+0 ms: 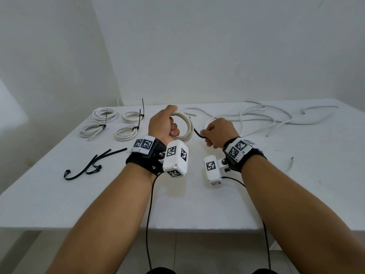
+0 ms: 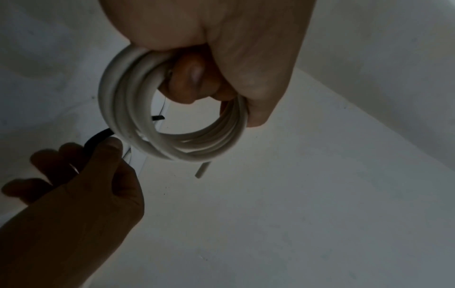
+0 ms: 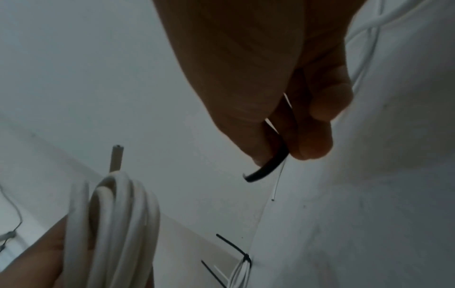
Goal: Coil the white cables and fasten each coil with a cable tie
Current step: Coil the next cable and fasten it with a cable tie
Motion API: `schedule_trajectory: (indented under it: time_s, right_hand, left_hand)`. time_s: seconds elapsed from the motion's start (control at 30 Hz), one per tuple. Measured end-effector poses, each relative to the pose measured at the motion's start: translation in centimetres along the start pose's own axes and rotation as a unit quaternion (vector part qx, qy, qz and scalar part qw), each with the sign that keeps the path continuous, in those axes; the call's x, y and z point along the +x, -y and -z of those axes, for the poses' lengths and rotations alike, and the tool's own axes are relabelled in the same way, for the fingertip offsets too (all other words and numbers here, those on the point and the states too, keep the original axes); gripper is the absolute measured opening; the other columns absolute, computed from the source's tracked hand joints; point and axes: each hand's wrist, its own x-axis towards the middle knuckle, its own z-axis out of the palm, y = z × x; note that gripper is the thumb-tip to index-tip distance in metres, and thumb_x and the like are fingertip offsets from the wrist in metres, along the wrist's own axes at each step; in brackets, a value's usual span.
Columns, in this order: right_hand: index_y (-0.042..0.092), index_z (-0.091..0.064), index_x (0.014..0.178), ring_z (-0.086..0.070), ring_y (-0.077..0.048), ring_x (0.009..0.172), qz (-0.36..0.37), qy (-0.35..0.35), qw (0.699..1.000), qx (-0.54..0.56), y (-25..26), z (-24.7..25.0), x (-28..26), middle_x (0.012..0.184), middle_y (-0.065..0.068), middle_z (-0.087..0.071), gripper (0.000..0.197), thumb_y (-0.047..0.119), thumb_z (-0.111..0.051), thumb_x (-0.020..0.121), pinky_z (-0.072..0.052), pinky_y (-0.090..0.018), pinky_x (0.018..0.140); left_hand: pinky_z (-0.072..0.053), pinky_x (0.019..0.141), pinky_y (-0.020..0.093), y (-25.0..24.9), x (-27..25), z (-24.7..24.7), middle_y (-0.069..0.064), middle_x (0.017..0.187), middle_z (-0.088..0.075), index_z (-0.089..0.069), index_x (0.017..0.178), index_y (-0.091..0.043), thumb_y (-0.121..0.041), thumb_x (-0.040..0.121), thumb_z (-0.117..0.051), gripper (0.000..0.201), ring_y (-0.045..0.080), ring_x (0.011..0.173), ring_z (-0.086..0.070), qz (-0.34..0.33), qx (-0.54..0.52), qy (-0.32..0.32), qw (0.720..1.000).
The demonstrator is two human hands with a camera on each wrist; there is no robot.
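My left hand [image 1: 165, 125] grips a coil of white cable [image 1: 186, 126] upright above the white table [image 1: 197, 204]; in the left wrist view the coil [image 2: 128, 109] hangs from the curled fingers, a cut end pointing down. My right hand [image 1: 216, 133] pinches a black cable tie [image 1: 198, 133] between thumb and fingers just right of the coil. The tie [image 3: 268, 167] curves out from the fingertips in the right wrist view, apart from the coil [image 3: 118, 224]. In the left wrist view the tie [image 2: 98, 136] passes behind the coil's left side.
Several tied white coils [image 1: 126, 132] lie at the table's back left. Loose black cable ties [image 1: 92, 165] lie at the left. Uncoiled white cables [image 1: 266, 115] sprawl across the back right. The table's front edge [image 1: 177, 228] runs below my forearms.
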Motion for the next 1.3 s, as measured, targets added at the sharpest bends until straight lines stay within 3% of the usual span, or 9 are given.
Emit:
schedule_trajectory:
  time_s: [0.17,0.33,0.47,0.6,0.67,0.77,0.97,1.13,1.3]
  right_hand:
    - [0.007,-0.063,0.085,-0.068,-0.011,0.048,-0.004,-0.033,0.996,0.083,-1.7,-0.2,0.6,0.070,-0.004,-0.073,0.003,0.009,-0.066,0.084,-0.060,-0.031,0.057]
    - [0.012,-0.058,0.088,-0.072,-0.017,0.059,0.028,-0.047,0.992,0.112,-1.9,-0.6,0.8,0.074,-0.006,-0.071,0.011,0.004,-0.064,0.084,-0.062,-0.036,0.056]
    - [0.007,-0.059,0.087,-0.072,-0.016,0.060,0.046,-0.047,0.982,0.176,-1.8,-0.4,0.7,0.077,-0.010,-0.072,0.010,0.005,-0.069,0.085,-0.060,-0.031,0.053]
    - [0.006,-0.060,0.084,-0.069,-0.018,0.055,0.055,-0.011,0.968,0.243,-1.1,-0.4,0.3,0.077,-0.014,-0.073,0.015,0.009,-0.075,0.083,-0.059,-0.035,0.057]
    - [0.004,-0.060,0.084,-0.063,-0.015,0.051,0.063,0.019,0.956,0.287,-0.9,-0.5,0.0,0.073,-0.016,-0.071,0.018,0.009,-0.077,0.083,-0.053,-0.029,0.053]
    - [0.003,-0.061,0.088,-0.060,-0.016,0.053,0.063,0.036,0.942,0.328,-0.9,-0.2,-0.3,0.066,-0.010,-0.069,0.019,0.009,-0.078,0.082,-0.047,-0.024,0.052]
    - [0.009,-0.060,0.080,-0.055,-0.016,0.052,0.089,-0.004,0.950,0.300,-0.9,-0.2,-0.3,0.059,-0.002,-0.068,0.015,0.008,-0.074,0.082,-0.042,-0.024,0.055]
    - [0.007,-0.059,0.083,-0.056,-0.015,0.055,0.098,-0.032,0.948,0.300,-0.8,0.1,-0.4,0.073,-0.007,-0.075,0.015,0.010,-0.074,0.083,-0.044,-0.024,0.059]
    - [0.017,-0.062,0.096,-0.058,-0.009,0.067,0.157,-0.046,0.962,0.221,-0.6,0.1,-0.5,0.092,0.004,-0.071,0.027,0.023,-0.081,0.078,-0.048,-0.020,0.065]
  left_hand:
    - [-0.014,0.042,0.020,1.3,1.0,-0.6,-0.005,0.049,-0.020,-0.042,0.063,-0.019,-0.015,0.088,-0.064,0.034,0.011,0.038,-0.017,0.017,0.008,0.021,1.000]
    - [-0.015,0.040,0.019,2.8,1.2,-0.1,-0.006,0.048,-0.024,-0.042,0.063,-0.019,-0.015,0.088,-0.065,0.034,0.010,0.038,-0.018,0.037,0.028,0.028,0.999]
    - [-0.018,0.038,0.018,3.7,1.3,0.0,-0.005,0.052,-0.029,-0.045,0.066,-0.018,-0.014,0.087,-0.067,0.031,0.010,0.038,-0.020,0.040,0.081,0.058,0.994]
    - [-0.018,0.038,0.017,4.3,1.1,0.2,-0.005,0.052,-0.029,-0.048,0.068,-0.017,-0.015,0.088,-0.066,0.027,0.010,0.038,-0.020,0.051,0.117,0.104,0.986]
    - [-0.017,0.038,0.018,4.6,0.8,0.0,-0.006,0.049,-0.030,-0.053,0.063,-0.016,-0.016,0.089,-0.065,0.029,0.009,0.039,-0.019,0.053,0.136,0.122,0.982]
    - [-0.017,0.037,0.018,4.9,0.3,-0.4,-0.006,0.049,-0.030,-0.049,0.073,-0.014,-0.019,0.089,-0.066,0.024,0.009,0.040,-0.019,0.060,0.158,0.140,0.976]
    - [-0.018,0.041,0.022,4.9,-0.2,-0.4,-0.004,0.049,-0.026,-0.047,0.070,-0.015,-0.018,0.085,-0.068,0.026,0.014,0.047,-0.021,0.065,0.218,0.133,0.965]
    - [-0.017,0.046,0.023,4.9,-0.4,-0.4,-0.004,0.045,-0.027,-0.051,0.068,-0.014,-0.016,0.082,-0.066,0.021,0.014,0.038,-0.019,0.064,0.254,0.131,0.956]
    - [-0.021,0.045,0.024,4.3,0.3,-0.1,-0.003,0.045,-0.027,-0.046,0.056,-0.015,-0.015,0.082,-0.064,0.032,0.014,0.037,-0.020,0.050,0.184,0.070,0.979]
